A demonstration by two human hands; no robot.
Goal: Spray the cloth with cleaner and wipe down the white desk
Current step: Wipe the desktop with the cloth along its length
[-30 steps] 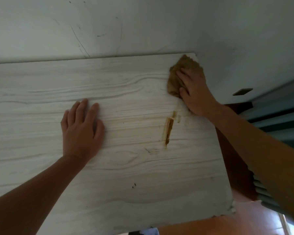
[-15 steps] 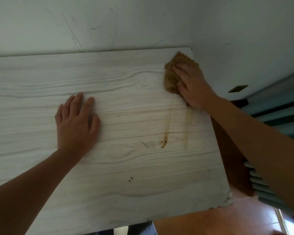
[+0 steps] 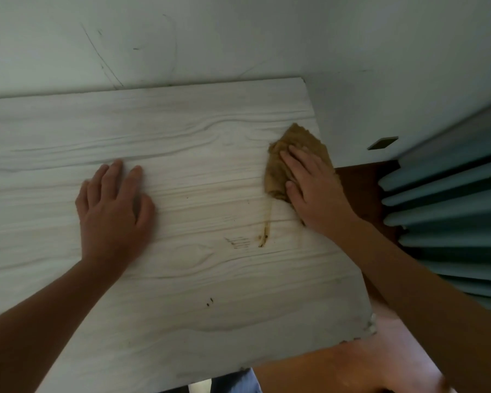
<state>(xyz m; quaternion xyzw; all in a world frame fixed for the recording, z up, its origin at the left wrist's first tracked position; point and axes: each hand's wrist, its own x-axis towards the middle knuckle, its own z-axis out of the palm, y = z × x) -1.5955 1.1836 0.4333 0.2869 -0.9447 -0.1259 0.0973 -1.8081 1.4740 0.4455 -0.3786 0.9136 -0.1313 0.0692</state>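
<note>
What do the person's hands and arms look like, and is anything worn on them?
Both are bare. The left hand and the right hand carry no glove, ring or watch that shows. The left forearm and the right forearm show no sleeve in view.

A pale, softly lit wall [image 3: 267, 38] fills the upper view, with thin dark scratches [image 3: 104, 59] crossing its left part. Low on the wall's right sits a small dark rectangular plate [image 3: 382, 143]. Right of the wall hang teal pleated folds [image 3: 451, 202], and below it lies reddish-brown floor [image 3: 394, 344].
</note>
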